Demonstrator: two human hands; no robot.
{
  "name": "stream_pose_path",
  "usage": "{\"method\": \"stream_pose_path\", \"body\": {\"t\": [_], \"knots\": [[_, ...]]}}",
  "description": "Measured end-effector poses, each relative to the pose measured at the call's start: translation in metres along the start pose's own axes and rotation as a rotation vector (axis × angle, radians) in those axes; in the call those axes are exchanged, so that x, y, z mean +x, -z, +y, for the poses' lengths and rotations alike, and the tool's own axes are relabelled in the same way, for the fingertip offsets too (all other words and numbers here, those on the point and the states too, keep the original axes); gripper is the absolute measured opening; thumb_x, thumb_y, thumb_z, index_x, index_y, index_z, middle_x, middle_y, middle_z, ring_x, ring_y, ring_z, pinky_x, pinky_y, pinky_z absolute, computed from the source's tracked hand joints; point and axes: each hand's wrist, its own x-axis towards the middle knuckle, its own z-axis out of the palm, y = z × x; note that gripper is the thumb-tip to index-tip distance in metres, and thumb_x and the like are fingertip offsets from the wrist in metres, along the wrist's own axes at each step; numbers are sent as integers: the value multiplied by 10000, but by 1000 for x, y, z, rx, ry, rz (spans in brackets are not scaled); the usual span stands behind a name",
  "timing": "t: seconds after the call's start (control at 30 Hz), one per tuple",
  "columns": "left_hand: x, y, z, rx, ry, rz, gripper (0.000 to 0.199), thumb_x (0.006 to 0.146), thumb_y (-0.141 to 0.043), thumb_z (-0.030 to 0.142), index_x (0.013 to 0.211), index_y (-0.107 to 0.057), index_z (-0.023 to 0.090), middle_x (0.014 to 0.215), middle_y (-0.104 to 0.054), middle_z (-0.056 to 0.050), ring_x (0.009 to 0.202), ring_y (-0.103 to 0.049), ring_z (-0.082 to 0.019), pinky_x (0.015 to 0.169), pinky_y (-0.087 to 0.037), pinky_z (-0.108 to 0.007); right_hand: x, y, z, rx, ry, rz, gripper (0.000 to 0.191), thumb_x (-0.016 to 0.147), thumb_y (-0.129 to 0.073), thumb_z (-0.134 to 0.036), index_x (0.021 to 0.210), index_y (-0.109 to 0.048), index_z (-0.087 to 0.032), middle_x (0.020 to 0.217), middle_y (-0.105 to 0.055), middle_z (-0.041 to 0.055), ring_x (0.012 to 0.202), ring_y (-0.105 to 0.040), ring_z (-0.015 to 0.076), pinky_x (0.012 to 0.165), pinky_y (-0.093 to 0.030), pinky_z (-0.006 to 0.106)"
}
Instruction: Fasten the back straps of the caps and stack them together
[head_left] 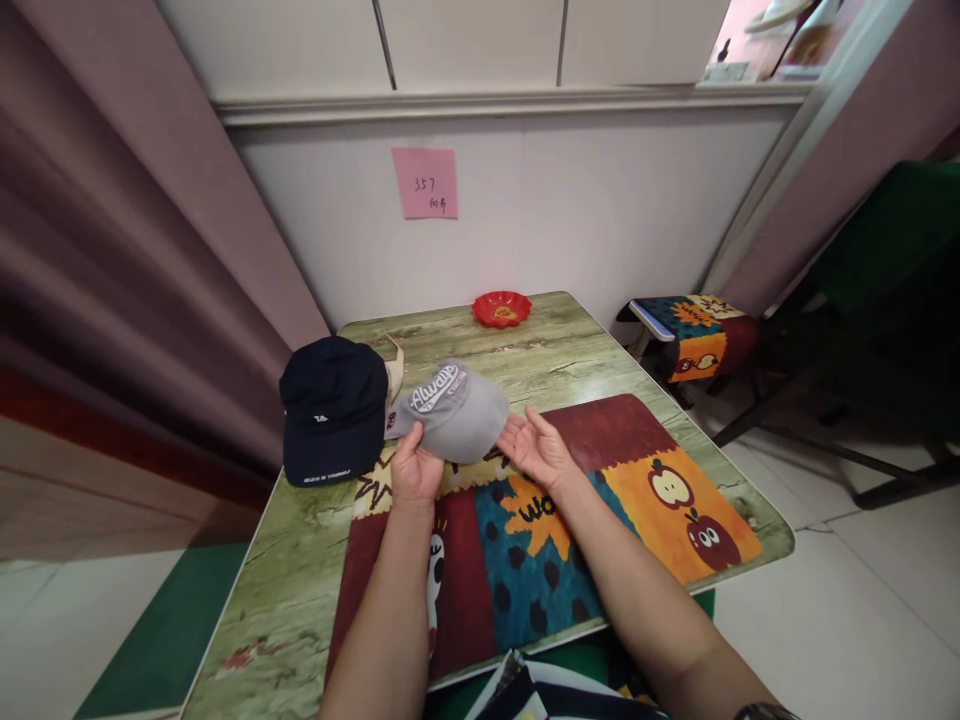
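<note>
A grey baseball cap [472, 415] with white "Always" lettering is held tilted above the table, near its middle. My left hand [417, 468] grips the cap's lower left side, thumb on top and the other fingers hidden beneath. My right hand [536, 450] is palm up at the cap's right edge, thumb apart and fingers stretched out, their tips against or just behind the edge. To the left sits a navy blue cap [335, 405] with small white lettering on its brim. Behind it a beige piece [395, 365] shows, mostly hidden.
A colourful patterned mat [517, 560] covers the front of the wood-look table [247, 590]. At the back edge stands a red scalloped dish [501, 309]. A pink note [426, 184] is on the wall behind. A stool with patterned cloth [694, 325] stands at right.
</note>
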Motion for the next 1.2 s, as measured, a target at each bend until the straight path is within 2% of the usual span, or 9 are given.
{"method": "stream_pose_path", "body": {"t": [0.13, 0.3, 0.4, 0.53, 0.63, 0.77, 0.93, 1.03, 1.2], "knots": [[-2, -3, 4, -116, 65, 33, 308, 840, -620, 132, 1133, -701, 179, 1213, -720, -83, 1261, -586, -218, 1159, -366, -424, -3, -8, 16, -57, -89, -61, 308, 818, -742, -331, 1079, -637, -206, 1040, -749, 51, 913, -724, 190, 848, -588, 345], [-4, -8, 0, -115, 181, 16, 309, 809, -604, 60, 1076, -721, 162, 1146, -746, -84, 1194, -634, -228, 1129, -410, -416, 4, -2, 19, -142, 11, 191, 231, 791, -769, -323, 953, -676, -189, 863, -765, 29, 738, -715, 153, 715, -591, 271], [-6, -10, -3, -28, 253, 17, 275, 795, -652, 84, 1053, -720, 154, 1119, -753, -87, 1152, -655, -234, 1082, -461, -411, 7, 2, 17, -148, 82, 276, 229, 752, -789, -314, 914, -685, -189, 840, -765, 16, 693, -699, 143, 671, -589, 256], [-9, -13, -6, 197, 307, -66, 306, 770, -754, 191, 1061, -707, 109, 1111, -747, -128, 1054, -693, -257, 956, -549, -402, 5, -3, 12, -190, 175, 236, 345, 692, -820, -302, 995, -700, -190, 938, -770, 28, 762, -707, 161, 682, -591, 267], [-8, -12, -8, 289, 305, -107, 327, 764, -778, 244, 1043, -693, 97, 1028, -759, -132, 909, -725, -223, 819, -592, -335, 6, -10, 3, -213, 224, 256, 360, 665, -816, -257, 1003, -708, -194, 956, -770, 24, 770, -705, 161, 673, -589, 263], [-2, -7, -9, 320, 330, -25, 170, 812, -726, 203, 925, -665, 92, 834, -758, -115, 712, -723, -173, 714, -593, -281, 18, -17, -28, -213, 292, 376, 243, 675, -751, -175, 914, -708, -190, 836, -761, -1, 675, -676, 134, 591, -563, 220], [1, -7, -7, 322, 336, 18, 78, 876, -613, 117, 939, -648, 86, 861, -757, -137, 684, -720, -152, 710, -593, -264, 46, -27, -88, -155, 427, 472, 181, 717, -701, -129, 880, -662, -197, 747, -732, -36, 643, -655, 111, 557, -537, 188], [0, -9, -5, 328, 333, 24, 76, 884, -596, 105, 934, -650, 84, 855, -755, -142, 682, -720, -151, 706, -594, -258, 62, -31, -123, -138, 521, 448, 208, 745, -687, -131, 930, -648, -218, 756, -724, -56, 652, -648, 98, 564, -527, 173], [0, -9, -5, 327, 329, 31, 81, 875, -603, 95, 940, -649, 78, 853, -755, -151, 679, -724, -158, 693, -599, -259, 69, -5, -158, -76, 651, 415, 212, 783, -680, -172, 966, -617, -260, 866, -730, -72, 749, -663, 92, 673, -550, 198]]}}
